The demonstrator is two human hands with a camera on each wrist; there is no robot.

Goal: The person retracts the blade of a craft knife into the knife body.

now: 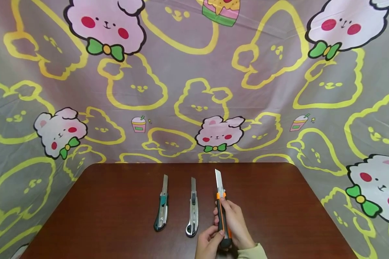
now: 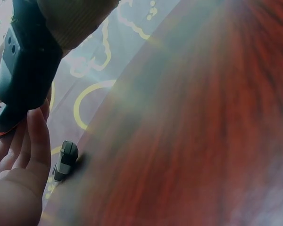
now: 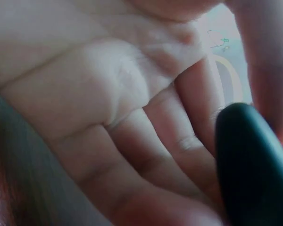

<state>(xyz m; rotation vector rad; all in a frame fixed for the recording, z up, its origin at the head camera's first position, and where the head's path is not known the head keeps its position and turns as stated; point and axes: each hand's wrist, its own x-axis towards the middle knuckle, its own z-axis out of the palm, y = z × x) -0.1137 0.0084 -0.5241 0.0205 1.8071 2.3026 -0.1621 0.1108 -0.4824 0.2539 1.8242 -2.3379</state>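
A utility knife (image 1: 224,223) with a black and orange handle is held in both hands near the table's front, its broad blade out and pointing away. My right hand (image 1: 236,221) grips the handle from the right, thumb on top near the orange collar. At the rear end, my left hand (image 1: 209,241) pinches the handle between thumb and fingers. In the right wrist view the dark butt of the knife (image 3: 250,165) lies by the right hand's curled fingers. The left wrist view shows the left hand's fingers (image 2: 35,141) at the handle.
Left of the hands, a silver utility knife (image 1: 192,210) lies on the brown table (image 1: 116,208), blade extended. Further left lies a teal and black utility knife (image 1: 162,207), its blade also out. A patterned cloth (image 1: 168,72) hangs behind and beside the table.
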